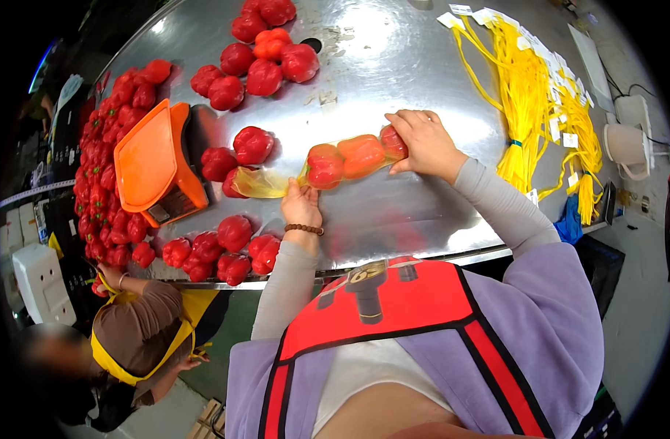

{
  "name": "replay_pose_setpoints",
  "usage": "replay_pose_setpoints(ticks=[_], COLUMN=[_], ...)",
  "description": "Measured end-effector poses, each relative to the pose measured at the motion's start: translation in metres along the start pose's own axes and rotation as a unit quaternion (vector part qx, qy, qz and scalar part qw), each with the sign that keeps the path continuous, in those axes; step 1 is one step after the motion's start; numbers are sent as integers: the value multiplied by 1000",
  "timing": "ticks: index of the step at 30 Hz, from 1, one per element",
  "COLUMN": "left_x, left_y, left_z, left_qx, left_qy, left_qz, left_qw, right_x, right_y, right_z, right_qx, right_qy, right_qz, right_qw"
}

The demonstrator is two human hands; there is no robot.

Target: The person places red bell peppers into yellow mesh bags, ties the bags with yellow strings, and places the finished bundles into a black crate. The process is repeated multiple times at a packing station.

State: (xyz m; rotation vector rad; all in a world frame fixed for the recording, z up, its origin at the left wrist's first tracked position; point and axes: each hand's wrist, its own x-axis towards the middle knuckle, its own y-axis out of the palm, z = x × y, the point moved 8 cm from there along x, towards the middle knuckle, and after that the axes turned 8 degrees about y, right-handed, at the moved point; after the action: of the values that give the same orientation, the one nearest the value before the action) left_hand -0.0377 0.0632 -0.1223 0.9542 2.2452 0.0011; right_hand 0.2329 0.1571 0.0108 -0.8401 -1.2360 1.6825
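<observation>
A yellow mesh bag point(261, 185) holds three bell peppers in a row, two red and one orange-red pepper point(361, 157) in the middle. My left hand point(302, 206) pinches the mesh just left of the peppers, and the loose end of the bag spreads out to the left. At the other end, my right hand point(425, 141) is closed around the last red pepper point(392, 141), covering part of it. A few loose red bell peppers point(252, 145) lie on the metal table point(379, 219) just left of my left hand, one partly behind the loose mesh.
An orange-topped weighing scale point(146, 156) stands at the left, before a large heap of red peppers point(96, 175). More peppers sit in groups at the back point(263, 77) and front edge point(234, 233). Bundled yellow mesh bags point(519, 110) with white tags lie right. A co-worker point(140, 329) is at left.
</observation>
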Motion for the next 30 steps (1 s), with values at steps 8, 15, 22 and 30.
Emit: replay_pose_setpoints(ticks=[8,15,22,30], left_x=[-10,-86,-185,-152], left_y=[39,117,192,208], left_z=[-52,-133,-178,-110], left_qx=[1,232,428,239], left_qy=[122,415,642,274], left_qz=[103,271,403,568], left_qw=[987,837,492,738], right_x=[8,10,2,-11], right_y=[-17,-65,-102,-115], right_z=[8,89,83,10], right_qx=[53,231,364,673], right_qy=[17,-81,-115,67], right_qz=[58,-116,-211,-120], right_qw=[997,963,900,727])
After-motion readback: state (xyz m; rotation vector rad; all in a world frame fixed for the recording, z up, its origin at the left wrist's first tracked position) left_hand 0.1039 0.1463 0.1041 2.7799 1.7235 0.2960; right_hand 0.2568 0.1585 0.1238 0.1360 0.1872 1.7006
